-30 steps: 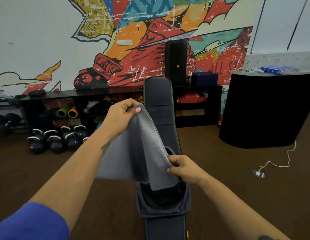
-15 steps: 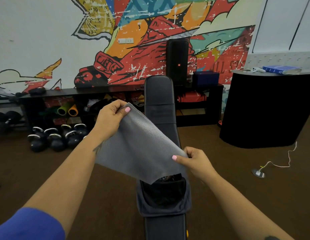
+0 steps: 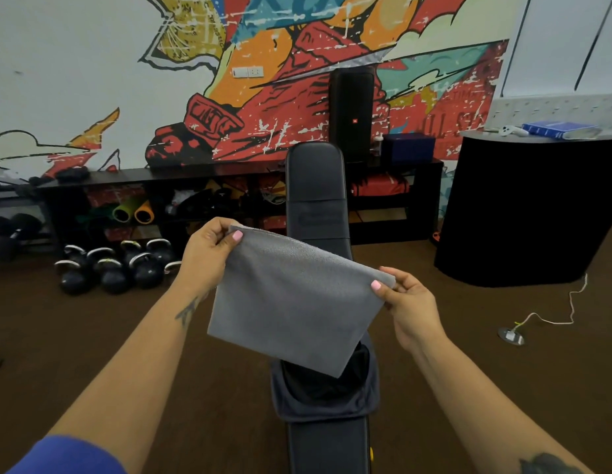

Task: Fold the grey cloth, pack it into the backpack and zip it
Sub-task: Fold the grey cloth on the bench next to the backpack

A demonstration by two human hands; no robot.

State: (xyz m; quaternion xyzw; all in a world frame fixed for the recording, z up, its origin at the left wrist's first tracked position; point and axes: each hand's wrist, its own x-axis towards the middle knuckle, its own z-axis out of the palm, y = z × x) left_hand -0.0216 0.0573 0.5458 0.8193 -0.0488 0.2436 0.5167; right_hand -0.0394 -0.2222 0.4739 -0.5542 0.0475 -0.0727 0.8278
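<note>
left hand (image 3: pixel 208 253) raised, fingers pinched | right hand (image 3: pixel 408 302) lower, pinched

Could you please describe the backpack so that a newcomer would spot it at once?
Find the long black padded bench running down the middle. The dark grey fabric backpack lies on its near end, mouth open, under the flat grey cloth.

A matt, fuzzy grey cloth (image 3: pixel 294 302) is seen above a soft fabric backpack (image 3: pixel 326 401) on a smooth, faintly glossy padded desk (image 3: pixel 314 179).
</note>
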